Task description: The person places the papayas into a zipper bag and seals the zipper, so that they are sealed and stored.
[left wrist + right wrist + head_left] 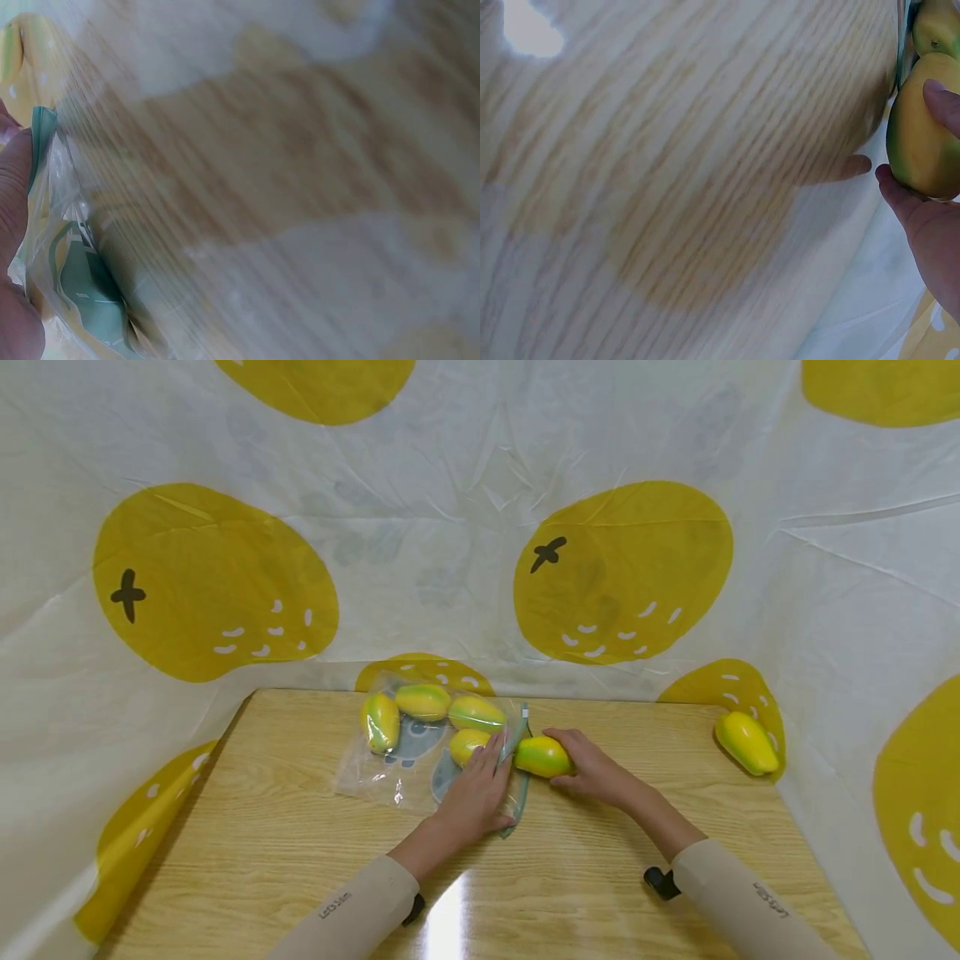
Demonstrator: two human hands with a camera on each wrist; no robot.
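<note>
A clear zip bag with blue-grey printed figures lies flat on the table, its green zip strip facing right. Several yellow-green papayas are inside it. My left hand holds the bag at its mouth, and in the left wrist view the thumb lies against the green strip. My right hand grips another papaya between thumb and fingers, its left end right at the bag's mouth. The right wrist view has this papaya end to end with a second one.
One more papaya lies at the table's right edge, near the cloth. White cloth with big yellow fruit prints hangs around the back and sides of the wooden table.
</note>
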